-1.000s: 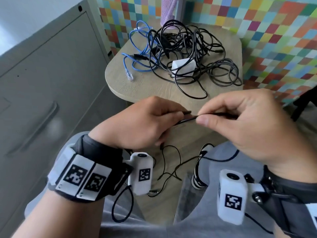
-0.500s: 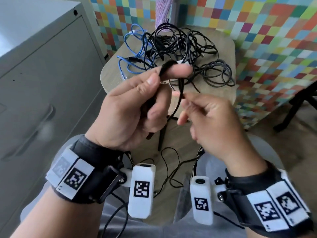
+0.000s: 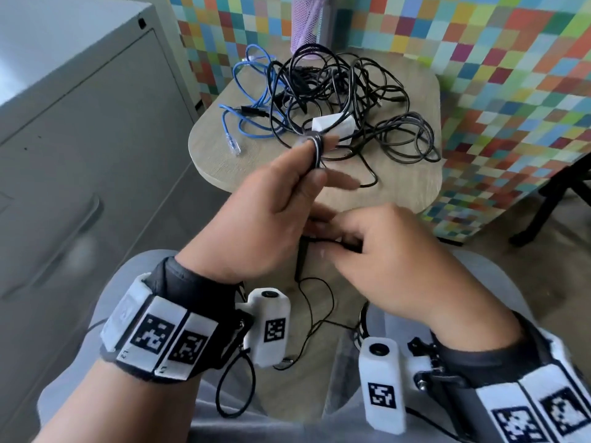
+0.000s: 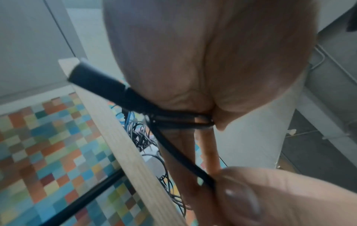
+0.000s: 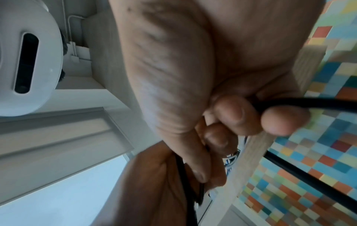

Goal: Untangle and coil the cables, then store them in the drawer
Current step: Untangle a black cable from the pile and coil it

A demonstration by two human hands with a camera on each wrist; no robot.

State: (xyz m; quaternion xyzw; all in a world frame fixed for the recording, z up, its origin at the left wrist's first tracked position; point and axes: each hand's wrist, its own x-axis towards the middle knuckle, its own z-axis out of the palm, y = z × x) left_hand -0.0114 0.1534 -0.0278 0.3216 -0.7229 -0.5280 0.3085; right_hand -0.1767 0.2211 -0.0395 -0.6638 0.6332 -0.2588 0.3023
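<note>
1. Now the left hand sits higher than before, thin black cable wound in loops round its extended fingers
2. Below it, the right hand pinches the cable's trailing run
3. Farther off, tangled cables lie on the wooden table, beside the grey drawer cabinet

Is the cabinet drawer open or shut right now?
Shut. The grey drawer front sits flush in the cabinet, its handle untouched; both hands are on the black cable.
</note>
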